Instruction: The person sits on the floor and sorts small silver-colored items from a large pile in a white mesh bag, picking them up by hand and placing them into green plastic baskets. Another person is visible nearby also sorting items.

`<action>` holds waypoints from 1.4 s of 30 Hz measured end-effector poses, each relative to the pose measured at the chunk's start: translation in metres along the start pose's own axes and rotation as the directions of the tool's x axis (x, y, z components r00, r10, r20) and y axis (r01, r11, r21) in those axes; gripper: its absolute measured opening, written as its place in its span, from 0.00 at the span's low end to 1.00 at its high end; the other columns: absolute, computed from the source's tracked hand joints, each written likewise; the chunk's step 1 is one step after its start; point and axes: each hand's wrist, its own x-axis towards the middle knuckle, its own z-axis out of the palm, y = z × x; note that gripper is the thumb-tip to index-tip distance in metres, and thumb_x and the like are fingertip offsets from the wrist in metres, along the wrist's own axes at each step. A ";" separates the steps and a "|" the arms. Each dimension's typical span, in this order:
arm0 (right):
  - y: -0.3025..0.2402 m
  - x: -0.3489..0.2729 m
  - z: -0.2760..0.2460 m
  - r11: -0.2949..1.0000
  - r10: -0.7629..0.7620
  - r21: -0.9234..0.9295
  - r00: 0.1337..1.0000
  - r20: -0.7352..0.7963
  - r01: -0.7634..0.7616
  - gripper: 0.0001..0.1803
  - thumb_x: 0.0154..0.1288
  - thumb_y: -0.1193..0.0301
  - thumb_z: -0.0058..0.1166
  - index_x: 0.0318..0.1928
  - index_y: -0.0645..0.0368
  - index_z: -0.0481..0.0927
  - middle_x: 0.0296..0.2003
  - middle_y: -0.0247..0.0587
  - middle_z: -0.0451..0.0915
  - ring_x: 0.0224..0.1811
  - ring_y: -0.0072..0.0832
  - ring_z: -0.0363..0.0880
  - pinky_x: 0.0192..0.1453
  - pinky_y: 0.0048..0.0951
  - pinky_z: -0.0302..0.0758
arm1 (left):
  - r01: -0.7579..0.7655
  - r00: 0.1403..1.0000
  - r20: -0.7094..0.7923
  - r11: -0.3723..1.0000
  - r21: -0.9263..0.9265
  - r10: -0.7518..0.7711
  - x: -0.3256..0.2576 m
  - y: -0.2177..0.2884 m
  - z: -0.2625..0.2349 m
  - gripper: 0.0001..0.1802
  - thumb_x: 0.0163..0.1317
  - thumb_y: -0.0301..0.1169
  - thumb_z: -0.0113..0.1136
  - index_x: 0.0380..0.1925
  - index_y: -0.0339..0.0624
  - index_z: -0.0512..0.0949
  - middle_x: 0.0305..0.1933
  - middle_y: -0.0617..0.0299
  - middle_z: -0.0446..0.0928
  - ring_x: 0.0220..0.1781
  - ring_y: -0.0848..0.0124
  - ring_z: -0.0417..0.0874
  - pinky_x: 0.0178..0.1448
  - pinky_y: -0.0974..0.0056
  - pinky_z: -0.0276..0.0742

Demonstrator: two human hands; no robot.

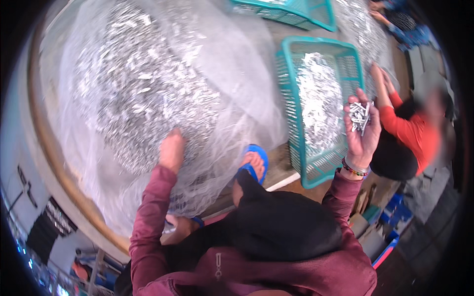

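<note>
A large heap of small silvery metal pieces (143,93) lies on a sheet of clear plastic (237,84) in front of me. My left hand (171,150) reaches into the near edge of the heap, fingers buried in the pieces. My right hand (363,130) is raised palm up beside a teal plastic basket (291,98) and holds a small bunch of the metal pieces (359,116). The basket holds a pile of the same silvery pieces (318,106). My foot in a blue sandal (253,165) rests between heap and basket.
A second teal basket (291,12) stands further back. To the right a person in an orange top (412,130) sits with hands at another heap of metal pieces (363,34). Another person's hands (380,12) show at the top right. Blue crates (395,217) stand lower right.
</note>
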 end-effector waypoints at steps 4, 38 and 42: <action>-0.014 -0.029 -0.068 0.812 -0.139 -0.578 0.938 -0.317 -0.075 0.27 0.68 0.68 0.46 0.63 0.70 0.59 0.56 0.56 0.69 0.56 0.44 0.72 0.49 0.39 0.82 | -0.049 0.995 0.082 0.985 -0.167 0.064 0.013 -0.005 -0.026 0.12 0.50 0.31 0.68 0.26 0.37 0.73 0.22 0.51 0.77 0.26 0.51 0.79 0.30 0.55 0.73; 0.322 0.113 0.098 -0.302 0.554 -0.464 0.549 0.626 0.833 0.07 0.53 0.78 0.48 0.34 0.63 0.77 0.41 0.45 0.72 0.48 0.41 0.73 0.51 0.38 0.74 | 0.344 0.939 0.329 0.263 -0.902 -0.098 0.012 -0.044 -0.107 0.11 0.66 0.35 0.56 0.34 0.38 0.75 0.36 0.60 0.77 0.37 0.72 0.78 0.40 0.69 0.74; 0.309 0.096 0.069 -0.283 0.494 -0.560 0.619 0.611 0.779 0.10 0.49 0.80 0.50 0.36 0.63 0.75 0.40 0.47 0.73 0.49 0.42 0.73 0.49 0.39 0.76 | 0.247 0.968 0.033 0.933 -0.263 -0.247 0.010 -0.037 -0.075 0.17 0.60 0.36 0.61 0.29 0.29 0.75 0.29 0.44 0.77 0.36 0.52 0.81 0.40 0.56 0.76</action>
